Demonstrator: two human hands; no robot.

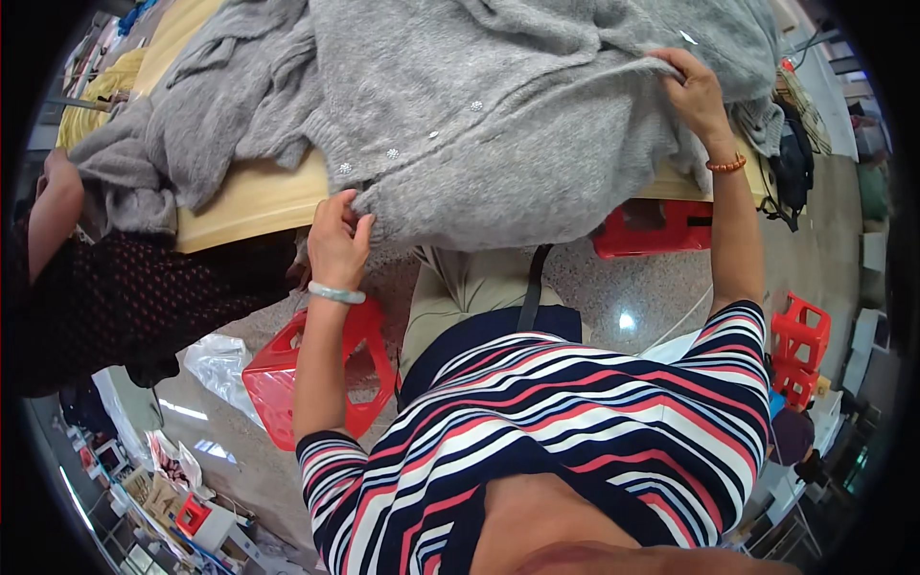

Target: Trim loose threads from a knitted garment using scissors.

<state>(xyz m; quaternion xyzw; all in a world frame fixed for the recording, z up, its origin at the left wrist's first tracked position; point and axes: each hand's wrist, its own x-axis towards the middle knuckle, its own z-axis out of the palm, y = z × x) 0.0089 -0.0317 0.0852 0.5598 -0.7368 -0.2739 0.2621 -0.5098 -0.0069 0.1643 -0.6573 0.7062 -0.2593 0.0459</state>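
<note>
A grey knitted cardigan (537, 144) with sparkly buttons lies spread over a yellow-topped table, its lower part hanging over the near edge toward me. My left hand (337, 240) pinches the ribbed hem at the bottom corner of the front, fingers closed on it. Farther right, my right hand (692, 91) grips the front edge higher up and lifts it a little. The fabric between both hands is stretched out, and the row of buttons (393, 153) runs just beyond that edge.
At the far left a co-worker's hand (59, 182) touches grey knitwear; a dark dotted garment (134, 297) hangs below. The table's yellow surface (259, 196) shows along the near edge. Red stools (273, 379) stand beneath and beside me. Clear plastic (222, 369) lies on the floor.
</note>
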